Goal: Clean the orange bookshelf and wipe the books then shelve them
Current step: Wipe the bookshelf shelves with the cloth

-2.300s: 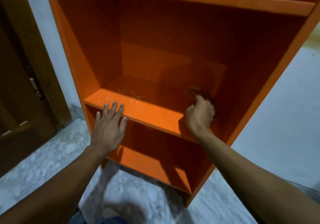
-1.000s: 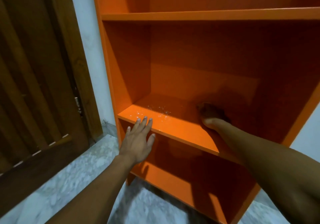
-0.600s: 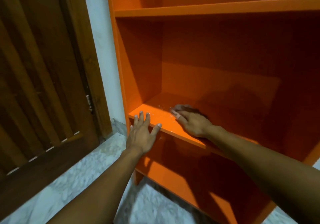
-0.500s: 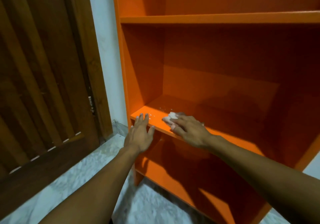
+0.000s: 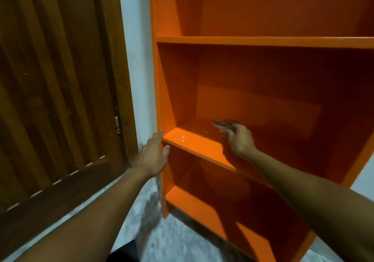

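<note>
I am early in the job, I judge. The orange bookshelf stands in front of me with every shelf in view bare of books, and I see no books anywhere, so wiping and shelving them is all still to do. The middle shelf board is the one in hand: pale specks of dust or crumbs lie near its front left corner, so it is not clean yet. My right hand is over that board toward its back, fingers curled around a small dark wad that I take for the cloth; it is blurred and in shadow, so I cannot be sure what it is. My left hand rests with fingers straight against the front edge of the bookshelf's left side panel, level with the board's left end, holding nothing.

The lower shelf and the one above look glossy; whether they are wiped I cannot tell. Left of the bookshelf is a strip of pale wall, then a dark slatted wooden door. Underfoot is mottled grey stone floor.
</note>
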Demonstrator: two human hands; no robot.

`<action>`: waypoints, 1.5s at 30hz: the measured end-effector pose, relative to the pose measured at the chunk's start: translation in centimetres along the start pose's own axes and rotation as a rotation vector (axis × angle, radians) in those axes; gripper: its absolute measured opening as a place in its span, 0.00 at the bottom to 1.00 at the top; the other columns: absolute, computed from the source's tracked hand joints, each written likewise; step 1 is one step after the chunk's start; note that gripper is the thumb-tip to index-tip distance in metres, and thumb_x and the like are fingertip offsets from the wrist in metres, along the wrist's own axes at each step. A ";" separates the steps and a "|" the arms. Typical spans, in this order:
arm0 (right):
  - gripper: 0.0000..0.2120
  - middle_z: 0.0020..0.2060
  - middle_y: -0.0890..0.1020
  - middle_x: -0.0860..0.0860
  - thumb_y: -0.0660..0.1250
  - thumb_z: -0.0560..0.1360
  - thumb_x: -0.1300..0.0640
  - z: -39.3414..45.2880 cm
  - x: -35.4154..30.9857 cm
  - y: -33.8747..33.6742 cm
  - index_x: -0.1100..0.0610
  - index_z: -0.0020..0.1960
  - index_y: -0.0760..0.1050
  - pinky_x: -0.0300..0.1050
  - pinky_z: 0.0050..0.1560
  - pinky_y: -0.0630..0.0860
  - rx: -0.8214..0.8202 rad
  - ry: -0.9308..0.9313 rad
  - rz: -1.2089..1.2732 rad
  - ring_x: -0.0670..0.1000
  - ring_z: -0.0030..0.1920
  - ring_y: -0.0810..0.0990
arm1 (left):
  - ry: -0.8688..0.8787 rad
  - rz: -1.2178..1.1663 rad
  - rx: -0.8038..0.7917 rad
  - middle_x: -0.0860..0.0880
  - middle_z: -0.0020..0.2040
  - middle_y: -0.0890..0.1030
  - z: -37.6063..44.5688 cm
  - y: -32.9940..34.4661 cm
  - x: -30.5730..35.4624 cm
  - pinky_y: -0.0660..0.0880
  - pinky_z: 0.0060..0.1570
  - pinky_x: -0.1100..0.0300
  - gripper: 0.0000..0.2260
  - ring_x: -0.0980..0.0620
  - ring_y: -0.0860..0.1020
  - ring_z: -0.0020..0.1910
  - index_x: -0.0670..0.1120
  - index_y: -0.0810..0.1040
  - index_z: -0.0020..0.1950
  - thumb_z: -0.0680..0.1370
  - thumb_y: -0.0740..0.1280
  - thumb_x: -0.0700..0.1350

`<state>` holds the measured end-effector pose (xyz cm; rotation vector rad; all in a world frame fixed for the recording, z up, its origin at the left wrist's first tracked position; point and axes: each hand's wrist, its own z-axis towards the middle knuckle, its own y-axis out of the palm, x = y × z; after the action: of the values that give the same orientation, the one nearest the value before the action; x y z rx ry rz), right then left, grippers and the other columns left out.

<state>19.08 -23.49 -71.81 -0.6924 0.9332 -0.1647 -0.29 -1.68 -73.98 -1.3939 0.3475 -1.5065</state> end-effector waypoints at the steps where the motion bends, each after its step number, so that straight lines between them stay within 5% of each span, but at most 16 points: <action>1: 0.24 0.67 0.76 0.42 0.56 0.80 0.69 1.9 1.6 0.1 0.47 0.68 0.74 0.38 0.53 0.77 -0.015 0.027 -0.053 0.46 0.65 0.76 | -0.007 0.004 0.003 0.49 0.82 0.55 0.4 0.6 -0.4 0.53 0.76 0.47 0.28 0.48 0.51 0.80 0.50 0.49 0.82 0.84 0.55 0.54; 3: 0.26 0.71 0.72 0.46 0.53 0.81 0.69 5.8 5.2 0.7 0.45 0.70 0.73 0.40 0.54 0.75 -0.043 0.130 -0.173 0.51 0.70 0.72 | -0.012 0.021 0.011 0.50 0.82 0.53 1.0 1.8 -0.9 0.53 0.77 0.46 0.29 0.49 0.50 0.81 0.51 0.48 0.82 0.84 0.55 0.56; 7: 0.12 0.65 0.78 0.52 0.57 0.80 0.49 11.3 11.7 3.6 0.37 0.58 0.76 0.56 0.62 0.75 -0.122 0.162 -0.365 0.59 0.63 0.77 | -0.046 0.083 -0.022 0.51 0.82 0.43 2.0 3.3 -1.7 0.49 0.77 0.44 0.31 0.46 0.43 0.81 0.52 0.41 0.82 0.84 0.55 0.56; 12: 0.17 0.66 0.77 0.54 0.58 0.81 0.50 10.6 5.6 6.2 0.48 0.67 0.75 0.58 0.67 0.71 -0.178 0.130 -0.314 0.60 0.66 0.75 | -0.063 0.120 0.020 0.51 0.81 0.39 4.6 3.3 -2.4 0.51 0.76 0.40 0.33 0.44 0.38 0.80 0.50 0.38 0.81 0.84 0.57 0.51; 16: 0.21 0.69 0.74 0.46 0.55 0.80 0.38 6.3 1.2 6.2 0.40 0.69 0.71 0.54 0.71 0.68 -0.450 -0.032 -0.231 0.52 0.69 0.73 | -0.064 0.093 0.073 0.51 0.81 0.39 4.8 3.7 -2.5 0.55 0.75 0.41 0.34 0.45 0.40 0.80 0.52 0.37 0.81 0.83 0.57 0.43; 19: 0.18 0.72 0.73 0.48 0.62 0.81 0.45 3.2 -2.0 6.4 0.45 0.71 0.73 0.40 0.68 0.62 -0.471 -0.250 -0.236 0.48 0.73 0.67 | -0.050 0.064 0.118 0.52 0.82 0.41 4.7 3.5 -2.7 0.61 0.73 0.46 0.35 0.47 0.41 0.80 0.53 0.37 0.81 0.83 0.57 0.41; 23: 0.15 0.63 0.81 0.52 0.69 0.77 0.60 0.3 -3.5 7.2 0.53 0.63 0.81 0.44 0.68 0.69 -0.525 -0.435 -0.125 0.48 0.69 0.74 | -0.033 0.099 0.110 0.53 0.82 0.42 4.7 2.8 -2.9 0.66 0.72 0.42 0.37 0.46 0.40 0.80 0.53 0.38 0.81 0.81 0.57 0.36; 29: 0.11 0.43 0.84 0.41 0.65 0.78 0.69 2.9 -4.2 5.3 0.61 0.59 0.78 0.30 0.43 0.76 -0.397 -0.208 0.333 0.32 0.41 0.81 | 0.031 0.162 0.084 0.53 0.82 0.43 4.9 1.7 -3.6 0.67 0.72 0.44 0.35 0.47 0.39 0.80 0.52 0.40 0.81 0.82 0.57 0.38; 31: 0.10 0.49 0.86 0.44 0.65 0.80 0.63 5.9 -2.8 5.1 0.58 0.60 0.79 0.39 0.52 0.81 -0.279 -0.072 0.374 0.40 0.50 0.84 | 0.041 0.165 0.086 0.54 0.82 0.43 5.0 1.7 -3.9 0.68 0.71 0.45 0.34 0.47 0.39 0.80 0.52 0.39 0.81 0.82 0.56 0.38; 34: 0.14 0.63 0.80 0.50 0.58 0.84 0.55 10.7 1.9 5.9 0.48 0.65 0.77 0.52 0.56 0.78 -0.063 0.074 -0.082 0.56 0.56 0.82 | 0.066 0.168 0.097 0.56 0.82 0.44 5.2 1.9 -4.4 0.72 0.68 0.45 0.35 0.49 0.39 0.80 0.53 0.40 0.81 0.81 0.56 0.37; 38: 0.14 0.69 0.75 0.53 0.55 0.84 0.56 14.4 4.3 8.6 0.43 0.62 0.75 0.54 0.67 0.71 -0.209 0.045 -0.193 0.58 0.67 0.75 | 0.082 0.174 0.111 0.59 0.80 0.43 5.5 1.9 -5.2 0.69 0.70 0.46 0.34 0.53 0.40 0.79 0.55 0.40 0.81 0.82 0.56 0.38; 42: 0.22 0.80 0.57 0.48 0.46 0.84 0.44 15.8 2.0 11.4 0.42 0.77 0.61 0.59 0.76 0.58 -0.363 0.075 -0.354 0.57 0.78 0.58 | 0.113 0.178 0.107 0.61 0.78 0.42 5.7 1.6 -5.4 0.72 0.68 0.49 0.35 0.52 0.41 0.80 0.56 0.41 0.81 0.82 0.57 0.38; 45: 0.23 0.80 0.52 0.47 0.44 0.84 0.43 14.8 0.4 11.9 0.43 0.79 0.55 0.59 0.76 0.57 -0.383 0.095 -0.406 0.56 0.79 0.55 | 0.115 0.176 0.104 0.61 0.78 0.44 5.7 1.4 -5.5 0.73 0.66 0.49 0.35 0.51 0.42 0.80 0.56 0.42 0.81 0.81 0.56 0.37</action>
<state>28.99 -7.39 -73.50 -1.2367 0.9144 -0.3866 4.29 4.37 -76.57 -1.1676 0.4449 -1.4416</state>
